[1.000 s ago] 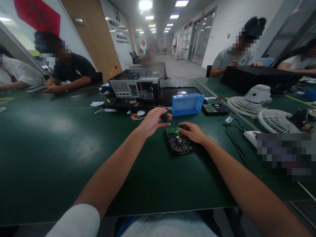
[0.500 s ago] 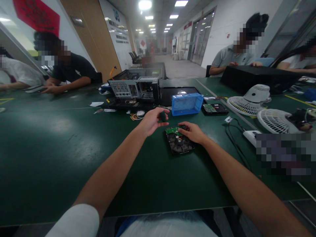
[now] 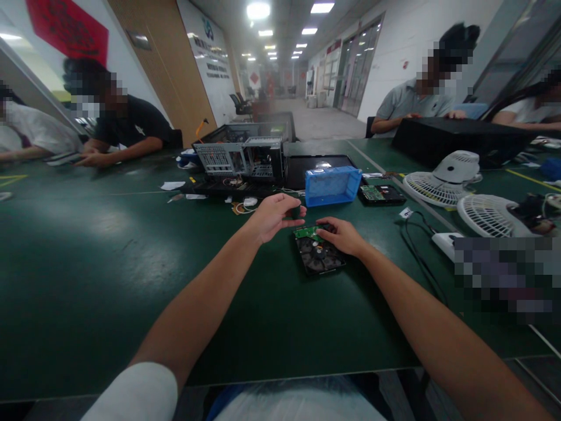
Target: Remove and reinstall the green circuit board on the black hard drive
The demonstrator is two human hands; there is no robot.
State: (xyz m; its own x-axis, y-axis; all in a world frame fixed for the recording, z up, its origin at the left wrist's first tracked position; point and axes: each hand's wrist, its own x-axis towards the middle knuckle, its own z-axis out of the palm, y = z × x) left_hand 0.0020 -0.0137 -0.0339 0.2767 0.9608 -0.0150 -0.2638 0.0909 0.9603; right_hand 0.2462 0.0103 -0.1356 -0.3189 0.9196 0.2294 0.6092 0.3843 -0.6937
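Note:
My left hand (image 3: 276, 217) hovers just off the upper left corner of a hard drive (image 3: 322, 257). Its fingers curl around a small dark object (image 3: 296, 211) whose kind I cannot make out. The hard drive lies flat on the green table, its green circuit board (image 3: 307, 233) at the far end and a round hub in the middle. My right hand (image 3: 339, 235) grips the drive's upper right edge, thumb on the board and fingers over the far side.
Beyond the hands stand a blue plastic bin (image 3: 333, 187) and an opened computer case (image 3: 239, 155). Another drive (image 3: 382, 194) lies right of the bin. White fans (image 3: 442, 178), a power strip (image 3: 445, 242) and its cable are at the right. People sit across the table, one behind a black case (image 3: 456, 140).
My left hand has shifted slightly to the right with the dark object in its fingers. My right hand and the hard drive have stayed in place.

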